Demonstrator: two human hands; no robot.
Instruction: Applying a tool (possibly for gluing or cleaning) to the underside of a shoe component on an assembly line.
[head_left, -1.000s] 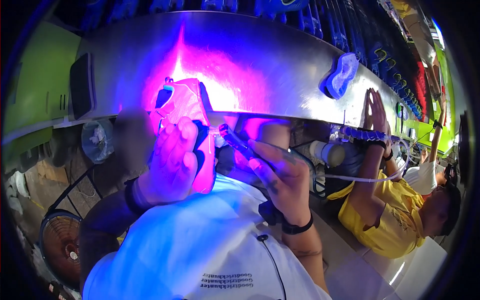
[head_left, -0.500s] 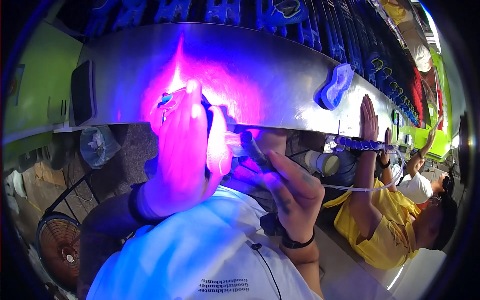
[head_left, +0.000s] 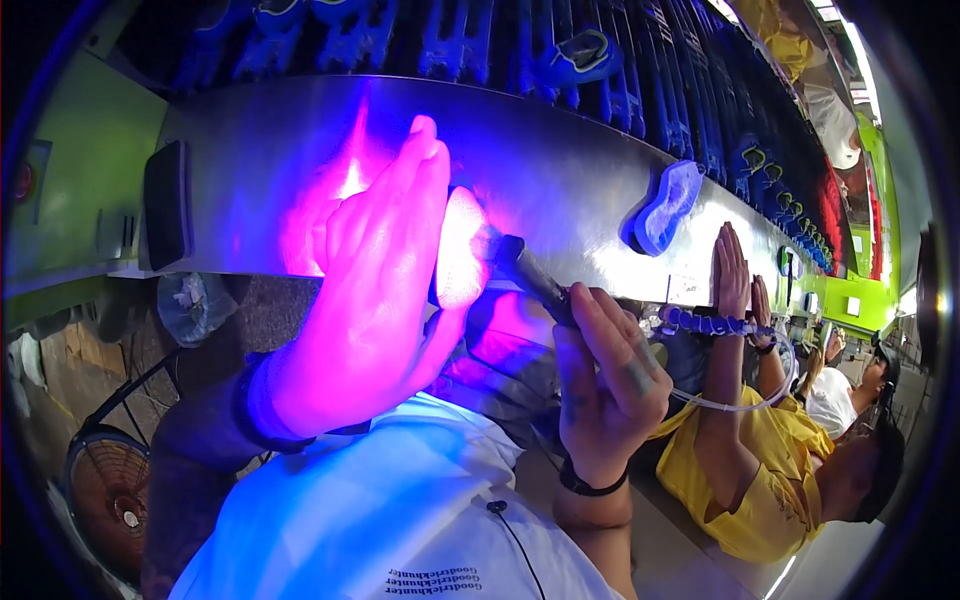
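Four left fingers (head_left: 405,210) together clamp the shoe (head_left: 461,250), visible at their right; right fingers (head_left: 612,338) pinch the brush (head_left: 538,280); open bench (head_left: 565,165) spreads to its far edge, upper centre.

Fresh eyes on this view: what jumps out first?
Probably the left hand, glowing vivid pink left of centre, holding a brightly lit shoe. Just right of it, the right hand points a dark-handled brush at the shoe. Farther right, a blue sole-shaped piece lies on the metal bench.
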